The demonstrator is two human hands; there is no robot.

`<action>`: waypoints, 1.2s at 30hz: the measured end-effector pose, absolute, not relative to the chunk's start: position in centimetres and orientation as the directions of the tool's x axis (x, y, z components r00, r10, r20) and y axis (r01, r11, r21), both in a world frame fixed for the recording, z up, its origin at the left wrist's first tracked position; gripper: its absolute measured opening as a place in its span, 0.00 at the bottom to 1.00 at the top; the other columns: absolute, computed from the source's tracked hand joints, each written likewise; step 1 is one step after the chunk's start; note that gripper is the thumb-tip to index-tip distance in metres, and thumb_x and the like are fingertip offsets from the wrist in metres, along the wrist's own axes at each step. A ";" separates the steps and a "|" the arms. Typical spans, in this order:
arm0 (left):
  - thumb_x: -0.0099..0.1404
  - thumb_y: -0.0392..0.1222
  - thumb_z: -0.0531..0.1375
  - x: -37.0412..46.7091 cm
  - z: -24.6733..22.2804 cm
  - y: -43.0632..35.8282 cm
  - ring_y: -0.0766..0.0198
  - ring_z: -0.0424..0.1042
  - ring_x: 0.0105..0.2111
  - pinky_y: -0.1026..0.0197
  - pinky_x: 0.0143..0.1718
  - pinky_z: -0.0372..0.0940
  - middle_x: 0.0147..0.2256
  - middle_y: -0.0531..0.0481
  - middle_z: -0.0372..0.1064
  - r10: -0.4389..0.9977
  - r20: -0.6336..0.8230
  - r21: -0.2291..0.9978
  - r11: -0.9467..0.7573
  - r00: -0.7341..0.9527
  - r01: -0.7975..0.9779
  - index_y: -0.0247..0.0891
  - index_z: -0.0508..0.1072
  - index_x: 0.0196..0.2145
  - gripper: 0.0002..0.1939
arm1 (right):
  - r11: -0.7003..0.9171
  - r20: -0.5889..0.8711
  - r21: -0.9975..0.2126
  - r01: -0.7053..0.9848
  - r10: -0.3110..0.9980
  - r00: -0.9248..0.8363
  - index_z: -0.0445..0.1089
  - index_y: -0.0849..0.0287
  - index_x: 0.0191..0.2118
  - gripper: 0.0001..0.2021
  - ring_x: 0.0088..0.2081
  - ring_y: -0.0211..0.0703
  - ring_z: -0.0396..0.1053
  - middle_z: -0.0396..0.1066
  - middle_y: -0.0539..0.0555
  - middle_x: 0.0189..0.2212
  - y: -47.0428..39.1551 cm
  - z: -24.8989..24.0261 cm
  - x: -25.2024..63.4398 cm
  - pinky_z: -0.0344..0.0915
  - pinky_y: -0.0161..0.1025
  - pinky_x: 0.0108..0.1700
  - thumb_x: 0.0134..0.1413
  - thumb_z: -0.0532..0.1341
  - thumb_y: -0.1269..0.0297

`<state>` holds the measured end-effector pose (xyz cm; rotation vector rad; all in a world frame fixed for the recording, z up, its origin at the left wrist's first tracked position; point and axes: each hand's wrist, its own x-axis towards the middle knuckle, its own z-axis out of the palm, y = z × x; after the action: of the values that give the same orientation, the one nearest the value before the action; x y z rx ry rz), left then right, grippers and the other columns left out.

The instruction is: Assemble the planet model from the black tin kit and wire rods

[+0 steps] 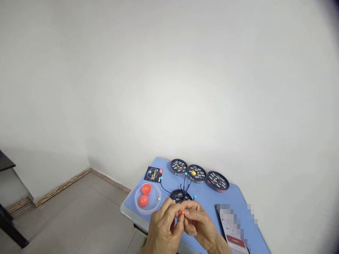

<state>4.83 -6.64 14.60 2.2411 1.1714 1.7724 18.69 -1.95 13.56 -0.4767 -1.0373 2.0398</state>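
Observation:
A small red ball (182, 212) sits between the fingertips of both hands. My left hand (166, 225) pinches it from the left with thumb and forefinger. From the other side my right hand (199, 220) closes its thumb and fingers on it. Just beyond the hands is a round black base (176, 195) with thin black arms rising from it, partly hidden by my fingers. Blue balls (185, 174) and a yellow ball (194, 173) tip some of these arms.
A clear round tray (137, 205) holds two red half-shells (143, 200) and a tiny yellow ball (159, 199). Behind it lies a printed black card (153, 174). Three round black-topped cases (218, 180) line the blue table's (206, 197) back edge. A phone (233, 229) lies right, partly blurred.

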 end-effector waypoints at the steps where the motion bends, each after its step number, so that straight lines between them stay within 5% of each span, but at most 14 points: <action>1: 0.66 0.30 0.53 4.9 14.7 -6.7 0.69 0.67 0.23 0.71 0.19 0.60 0.26 0.53 0.64 0.588 0.807 0.477 -0.704 0.055 0.527 0.39 0.71 0.37 0.08 | -0.364 0.013 -0.801 -0.476 0.784 -0.621 0.78 0.66 0.26 0.10 0.11 0.24 0.49 0.64 0.48 0.11 -2.0 13.4 18.7 0.41 0.27 0.14 0.40 0.72 0.64; 10: 0.63 0.28 0.54 4.5 14.0 -6.8 0.70 0.65 0.23 0.70 0.24 0.62 0.29 0.54 0.63 0.667 0.742 0.593 -0.695 0.057 0.407 0.41 0.69 0.37 0.10 | -0.242 0.031 -0.883 -0.402 0.825 -0.565 0.74 0.63 0.26 0.13 0.13 0.24 0.46 0.59 0.44 0.12 -2.8 13.8 18.9 0.40 0.28 0.16 0.42 0.72 0.58; 14: 0.62 0.30 0.56 4.2 13.1 -7.0 0.71 0.65 0.23 0.69 0.25 0.63 0.32 0.54 0.65 0.769 0.639 0.743 -0.621 0.009 0.249 0.41 0.68 0.41 0.11 | -0.049 0.096 -0.961 -0.274 0.864 -0.493 0.72 0.61 0.28 0.15 0.16 0.27 0.46 0.55 0.42 0.13 -3.2 14.7 19.2 0.43 0.29 0.18 0.45 0.70 0.53; 18: 0.64 0.36 0.56 3.8 13.3 -7.1 0.69 0.64 0.25 0.68 0.27 0.62 0.28 0.55 0.64 0.849 0.529 0.838 -0.519 -0.015 0.169 0.40 0.70 0.35 0.03 | 0.225 0.215 -0.974 -0.022 0.890 -0.402 0.70 0.60 0.28 0.14 0.20 0.31 0.52 0.57 0.44 0.17 -3.8 15.7 19.2 0.51 0.31 0.23 0.52 0.65 0.53; 23: 0.65 0.41 0.57 3.5 14.1 -7.1 0.67 0.63 0.26 0.67 0.28 0.62 0.27 0.53 0.65 0.908 0.417 0.902 -0.418 0.027 0.108 0.38 0.72 0.32 0.06 | 0.547 0.435 -0.796 0.260 0.814 -0.385 0.67 0.58 0.28 0.10 0.25 0.35 0.60 0.65 0.48 0.23 -4.5 16.0 19.1 0.59 0.32 0.28 0.60 0.58 0.62; 28: 0.64 0.48 0.59 3.6 13.7 -6.9 0.69 0.60 0.23 0.67 0.25 0.60 0.24 0.54 0.62 0.956 0.291 0.956 -0.292 0.023 0.039 0.36 0.72 0.29 0.13 | 0.768 0.626 -0.527 0.364 0.641 -0.444 0.65 0.57 0.33 0.06 0.23 0.34 0.61 0.65 0.48 0.24 -4.7 15.4 18.9 0.59 0.30 0.25 0.60 0.54 0.72; 32: 0.60 0.58 0.60 3.2 12.7 -6.7 0.71 0.57 0.18 0.68 0.20 0.55 0.20 0.56 0.58 0.988 0.128 0.990 -0.122 0.085 -0.066 0.35 0.71 0.26 0.21 | 0.839 0.714 -0.283 0.465 0.508 -0.482 0.63 0.57 0.36 0.08 0.22 0.35 0.63 0.66 0.49 0.25 -5.1 14.7 18.3 0.59 0.31 0.24 0.58 0.53 0.77; 36: 0.58 0.62 0.61 2.2 11.8 -7.1 0.73 0.55 0.14 0.68 0.17 0.52 0.17 0.57 0.57 0.987 0.086 0.984 -0.063 0.134 -0.169 0.35 0.68 0.22 0.25 | 0.863 0.774 -0.174 0.475 0.418 -0.476 0.64 0.58 0.41 0.10 0.22 0.36 0.65 0.68 0.51 0.26 -5.6 13.9 17.5 0.61 0.31 0.23 0.57 0.53 0.78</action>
<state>2.22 -7.14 11.78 1.2039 0.9489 1.2322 17.50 -5.61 13.95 -0.6456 -2.1311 -0.0806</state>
